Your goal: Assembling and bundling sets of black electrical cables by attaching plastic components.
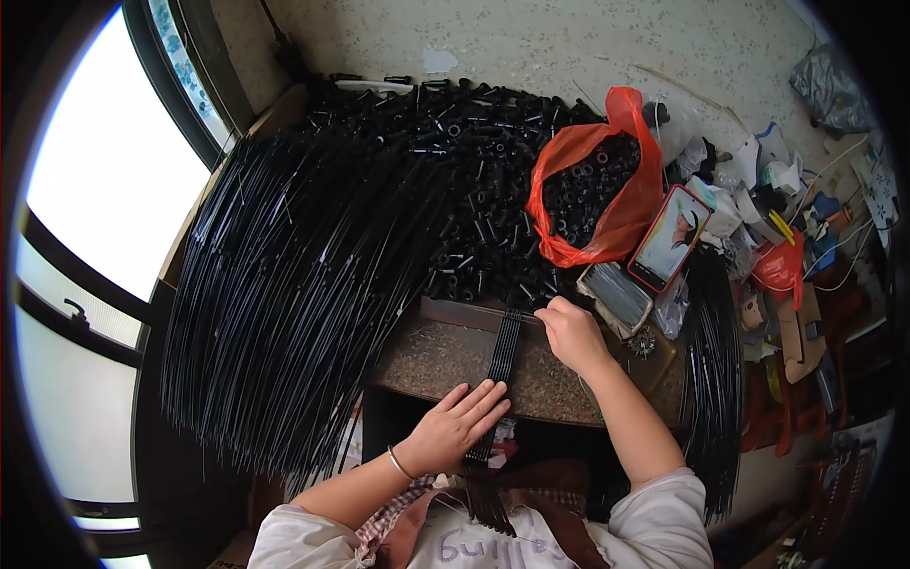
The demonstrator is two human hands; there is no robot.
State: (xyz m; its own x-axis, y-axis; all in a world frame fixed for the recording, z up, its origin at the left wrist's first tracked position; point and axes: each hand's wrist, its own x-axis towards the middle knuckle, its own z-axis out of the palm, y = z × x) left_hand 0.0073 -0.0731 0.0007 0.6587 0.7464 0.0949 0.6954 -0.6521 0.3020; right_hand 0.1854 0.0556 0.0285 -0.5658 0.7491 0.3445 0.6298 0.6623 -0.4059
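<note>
A row of thin black rods (505,349) lies side by side across the brown speckled work board (436,356), running from a raised dark strip (464,313) toward my body. My left hand (453,427) rests flat on the rods near the board's front edge, its fingers stretched out. At their far ends, just to the right, my right hand (573,337) is closed with its thumb and forefinger pinched together by the strip. What it pinches is too small to make out. Behind the strip spreads a heap of small black tubular parts (488,228).
Long black rods (284,284) hang over the left side in a thick mass, with another bundle (713,370) at the right. An orange-red plastic bag (559,166) holds ring-like black parts. Beside it lean a phone (669,237) and a shallow box (616,296). Clutter fills the far right.
</note>
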